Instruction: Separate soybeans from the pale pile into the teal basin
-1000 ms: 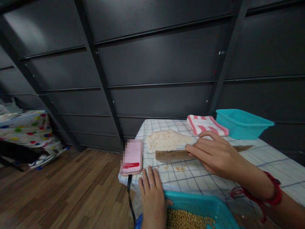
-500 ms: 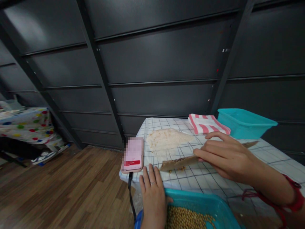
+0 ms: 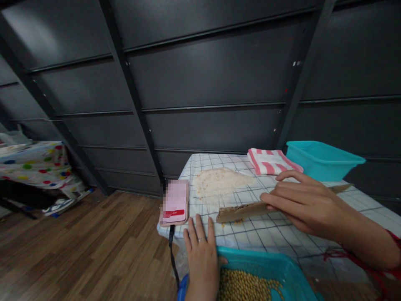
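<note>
My right hand is closed on a long strip of brown cardboard, holding it edge-down on the checked tablecloth, with a few yellow beans at its near side. Beyond the strip lies a pile of white rice. Resting on the left rim of a turquoise tray that holds yellow soybeans is my left hand; its fingers lie flat on the cloth and the thumb is over the rim.
A phone in a pink case lies at the table's left edge with a black cable hanging down. A folded red-and-white striped cloth and an empty turquoise tub sit at the back. Dark metal wall behind; wooden floor to the left.
My right hand has dragged the cardboard strip away from the rice pile toward me, pushing the loose beans along. My left hand has stayed on the tray rim.
</note>
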Demonstrator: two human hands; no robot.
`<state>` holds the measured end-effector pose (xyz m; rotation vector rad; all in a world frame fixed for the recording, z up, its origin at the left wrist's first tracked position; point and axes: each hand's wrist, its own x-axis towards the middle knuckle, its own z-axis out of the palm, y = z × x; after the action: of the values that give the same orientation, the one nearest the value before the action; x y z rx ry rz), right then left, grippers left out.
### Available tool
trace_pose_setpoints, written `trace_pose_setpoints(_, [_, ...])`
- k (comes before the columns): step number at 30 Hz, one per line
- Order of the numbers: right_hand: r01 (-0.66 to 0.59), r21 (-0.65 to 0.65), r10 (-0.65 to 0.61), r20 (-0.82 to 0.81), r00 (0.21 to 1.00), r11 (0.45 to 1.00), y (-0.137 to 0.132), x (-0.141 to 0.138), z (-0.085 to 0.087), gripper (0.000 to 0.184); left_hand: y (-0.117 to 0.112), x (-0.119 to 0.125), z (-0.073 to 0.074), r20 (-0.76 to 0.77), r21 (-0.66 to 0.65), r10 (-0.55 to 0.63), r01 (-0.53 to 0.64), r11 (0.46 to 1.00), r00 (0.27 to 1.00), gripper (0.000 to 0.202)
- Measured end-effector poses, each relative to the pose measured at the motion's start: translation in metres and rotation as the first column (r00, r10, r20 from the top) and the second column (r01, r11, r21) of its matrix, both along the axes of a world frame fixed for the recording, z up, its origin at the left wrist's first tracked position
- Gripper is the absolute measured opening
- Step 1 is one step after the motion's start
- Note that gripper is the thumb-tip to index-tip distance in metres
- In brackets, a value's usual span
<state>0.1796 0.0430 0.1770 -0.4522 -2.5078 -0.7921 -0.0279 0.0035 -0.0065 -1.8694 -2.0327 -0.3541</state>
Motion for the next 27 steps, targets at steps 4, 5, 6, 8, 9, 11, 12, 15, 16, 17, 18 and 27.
trace_pose_setpoints(4, [0.0,-0.01,0.0,-0.024,1.0,1.0,-0.001,0.001,0.003,0.024,0.0,0.0,0.0,0.015,0.005,-0.004,0.004,1.0,1.0,0.086])
trace_pose_setpoints(5, [0.003,-0.009,-0.003,-0.036,0.999,1.0,0.0,0.001,0.003,0.024,-0.001,0.0,0.0,0.019,0.005,-0.005,0.005,1.0,1.0,0.086])
trace_pose_setpoints(6, [0.003,-0.005,-0.003,-0.049,0.999,1.0,0.0,0.0,0.002,0.024,-0.001,0.0,0.0,0.02,0.004,-0.007,0.007,1.0,1.0,0.087])
trace_pose_setpoints(8, [-0.002,0.009,0.002,-0.065,0.998,1.0,0.002,-0.002,0.002,0.024,-0.001,0.0,0.0,0.015,0.004,-0.009,0.009,1.0,1.0,0.087])
trace_pose_setpoints(9, [-0.007,0.015,0.007,-0.061,0.998,1.0,0.003,-0.003,0.001,0.023,-0.001,0.001,0.0,0.012,0.005,-0.007,0.007,1.0,1.0,0.088])
trace_pose_setpoints(11, [-0.014,0.016,0.014,-0.033,0.999,1.0,0.005,-0.005,0.001,0.023,-0.002,0.001,0.001,0.007,0.006,-0.005,0.005,1.0,1.0,0.088])
trace_pose_setpoints(12, [-0.015,0.013,0.016,-0.016,1.0,1.0,0.005,-0.006,0.0,0.023,-0.002,0.002,0.001,0.006,0.007,-0.005,0.005,1.0,1.0,0.088])
trace_pose_setpoints(15, [-0.008,0.0,0.008,0.024,1.0,1.0,0.002,-0.006,0.001,0.025,-0.002,0.002,0.001,0.013,0.008,-0.012,0.012,1.0,1.0,0.089])
trace_pose_setpoints(16, [-0.004,-0.003,0.004,0.03,1.0,1.0,0.0,-0.005,0.002,0.026,-0.001,0.002,0.001,0.018,0.006,-0.015,0.015,1.0,1.0,0.089])
trace_pose_setpoints(17, [0.006,-0.007,-0.005,0.031,1.0,1.0,-0.002,-0.005,0.003,0.027,-0.001,0.002,0.001,0.024,0.004,-0.017,0.017,1.0,1.0,0.089])
trace_pose_setpoints(18, [0.007,-0.006,-0.007,0.023,1.0,1.0,-0.004,-0.004,0.004,0.027,-0.001,0.002,0.001,0.029,0.0,-0.018,0.018,1.0,0.999,0.088])
trace_pose_setpoints(27, [0.022,-0.006,-0.022,0.008,1.0,1.0,-0.007,0.002,0.007,0.021,0.0,0.001,0.002,0.04,-0.027,-0.012,0.013,1.0,0.999,0.088])
